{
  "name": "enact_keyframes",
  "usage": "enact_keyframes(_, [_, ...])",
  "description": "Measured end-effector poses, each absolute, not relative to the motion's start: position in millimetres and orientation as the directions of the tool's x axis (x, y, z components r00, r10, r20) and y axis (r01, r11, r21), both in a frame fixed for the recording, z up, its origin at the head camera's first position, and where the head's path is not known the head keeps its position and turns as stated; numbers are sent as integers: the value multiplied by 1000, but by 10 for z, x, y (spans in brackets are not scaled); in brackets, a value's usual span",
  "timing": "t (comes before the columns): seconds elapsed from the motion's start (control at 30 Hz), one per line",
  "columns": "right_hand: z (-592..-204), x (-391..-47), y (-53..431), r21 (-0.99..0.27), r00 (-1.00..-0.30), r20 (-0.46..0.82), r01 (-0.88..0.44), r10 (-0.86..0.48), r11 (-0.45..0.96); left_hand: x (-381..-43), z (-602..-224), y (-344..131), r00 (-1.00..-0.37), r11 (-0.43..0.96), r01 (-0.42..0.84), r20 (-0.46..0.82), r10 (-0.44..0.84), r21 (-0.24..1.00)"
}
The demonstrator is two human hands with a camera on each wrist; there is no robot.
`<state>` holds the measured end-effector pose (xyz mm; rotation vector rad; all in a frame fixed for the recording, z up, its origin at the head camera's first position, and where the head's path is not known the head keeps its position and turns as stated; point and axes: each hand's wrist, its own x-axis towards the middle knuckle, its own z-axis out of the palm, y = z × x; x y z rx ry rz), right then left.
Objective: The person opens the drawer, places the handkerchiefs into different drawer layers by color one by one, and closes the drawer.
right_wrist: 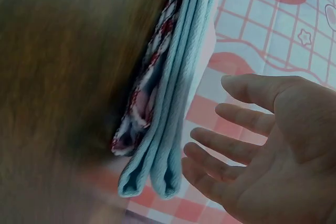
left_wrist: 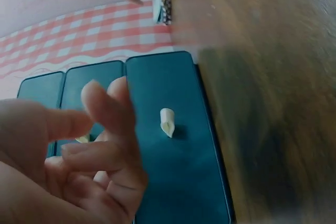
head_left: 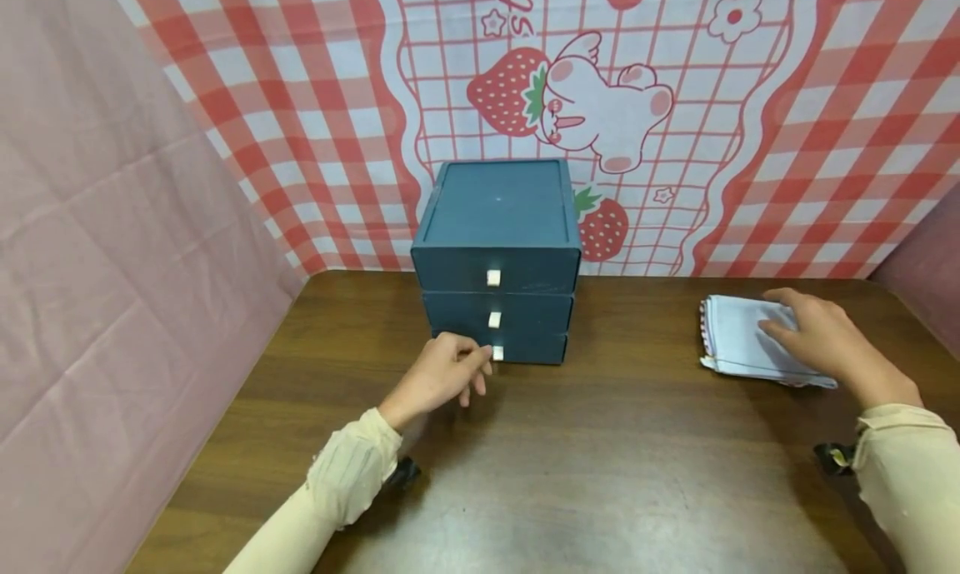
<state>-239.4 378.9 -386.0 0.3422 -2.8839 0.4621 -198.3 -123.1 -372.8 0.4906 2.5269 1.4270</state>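
A dark blue cabinet of 3 stacked drawers (head_left: 498, 207) stands against the patterned cloth, each drawer front bearing a small white knob. My left hand (head_left: 442, 372) is at the bottom drawer (left_wrist: 173, 171), fingers loosely bent. In the left wrist view a gap shows between the fingertips and the bottom knob (left_wrist: 167, 122). On the right lies a stack of folded cloths (head_left: 744, 337), pale blue above and a red-and-white patterned one (right_wrist: 137, 109) beneath. Over the stack hovers my right hand (head_left: 819, 334), its fingers spread and holding nothing; whether they touch the cloth is unclear.
Brown wooden table (head_left: 585, 466) carries the cabinet and cloths. A red-and-white checked cloth with strawberries (head_left: 322, 116) hangs behind, and a pink cloth (head_left: 112, 249) hangs along the left side. Dark straps (head_left: 834, 457) show near the wrists.
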Motion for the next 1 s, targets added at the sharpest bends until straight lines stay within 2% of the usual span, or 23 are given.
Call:
enact_keyframes(0.27, [-3903,-2423,3864,-268,-962,193,-239,-192,933,-2027,-3742,-1176,-971,263,63,-2,238,963])
enact_keyframes(0.47, [-3952,-2431,3958,-228,-964,160,-244,-211,943,-2076,-3813,-1133,-948,115,12,-25,317,993])
enact_keyframes(0.63, [-3975,-2403,4030,-247,-973,128,-217,-190,944,-2073,-3872,-1086,-921,62,-6,-30,388,998])
enact_keyframes(0.83, [-3927,-2386,4107,-297,-986,43,-165,-159,941,-2020,-3830,-1091,-954,111,114,77,291,987])
enact_keyframes(1.0, [-3953,-2405,4102,-311,-983,45,-181,-175,933,-1988,-3808,-1110,-957,114,196,165,237,974])
